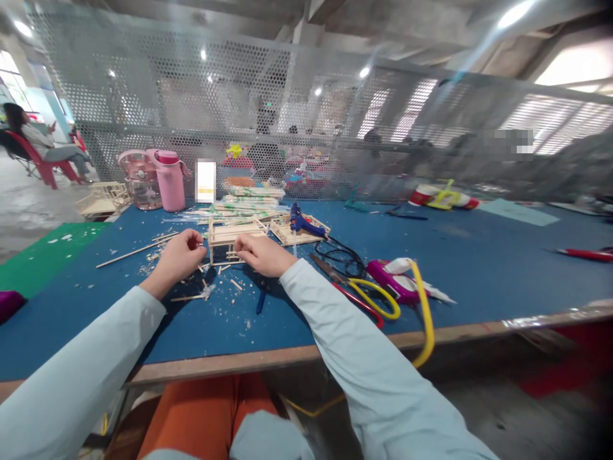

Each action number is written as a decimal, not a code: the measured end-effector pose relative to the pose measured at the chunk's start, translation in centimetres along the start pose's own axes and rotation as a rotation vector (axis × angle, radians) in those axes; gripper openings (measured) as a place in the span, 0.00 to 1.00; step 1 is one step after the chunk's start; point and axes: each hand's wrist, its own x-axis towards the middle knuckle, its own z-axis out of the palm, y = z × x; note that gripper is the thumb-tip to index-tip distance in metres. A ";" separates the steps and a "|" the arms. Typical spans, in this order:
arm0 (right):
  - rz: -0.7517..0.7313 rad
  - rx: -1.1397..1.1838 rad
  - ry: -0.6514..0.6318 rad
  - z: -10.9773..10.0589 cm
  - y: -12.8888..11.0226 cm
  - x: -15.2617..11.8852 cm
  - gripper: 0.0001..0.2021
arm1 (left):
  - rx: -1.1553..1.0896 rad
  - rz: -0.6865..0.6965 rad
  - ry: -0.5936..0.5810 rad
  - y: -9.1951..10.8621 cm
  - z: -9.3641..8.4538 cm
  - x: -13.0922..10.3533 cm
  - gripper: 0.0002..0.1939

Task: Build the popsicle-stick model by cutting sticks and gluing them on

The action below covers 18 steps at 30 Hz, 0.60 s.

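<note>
A small model built of thin wooden sticks (238,231) stands on the blue tabletop between my hands. My left hand (178,257) is just left of it, thumb and fingers pinched together; anything between them is too small to make out. Curled fingers of my right hand (265,255) overlap the model's front right side, and whether they grip it or a tiny piece is hidden. Stick offcuts (191,297) and crumbs lie scattered below my hands. Behind the model's right side, a blue glue gun (305,223) rests on a second stick frame (282,237).
Scissors with yellow handles (376,297), a red-handled tool (366,306) and a purple glue gun (395,281) lie right of my forearm. Packs of sticks (249,204), a pink bottle (171,182) and a clear jug (142,182) stand behind, before a perforated metal screen (215,96).
</note>
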 end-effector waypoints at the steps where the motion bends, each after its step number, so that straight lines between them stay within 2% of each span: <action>1: -0.012 -0.046 -0.028 0.3 0.0 0.2 0.04 | 0.067 -0.011 -0.034 0.2 -0.2 -0.1 0.06; 4: -0.012 -0.174 -0.011 1.1 0.1 0.7 0.02 | 0.221 0.018 -0.148 0.6 -0.3 -0.5 0.10; 7: -0.019 -0.248 0.016 1.5 -0.1 1.1 0.04 | 0.306 0.132 -0.199 0.8 0.3 -0.8 0.15; 12: -0.090 -0.191 0.015 2.0 -0.6 1.6 0.06 | 0.388 0.248 -0.245 1.3 1.5 -1.3 0.17; 15: -0.094 -0.070 0.065 2.0 -0.7 1.6 0.05 | 0.391 0.236 -0.199 1.8 1.8 -1.5 0.17; 18: -0.037 0.072 0.225 1.4 -0.3 1.2 0.17 | 0.263 0.102 -0.137 2.2 1.8 -1.6 0.16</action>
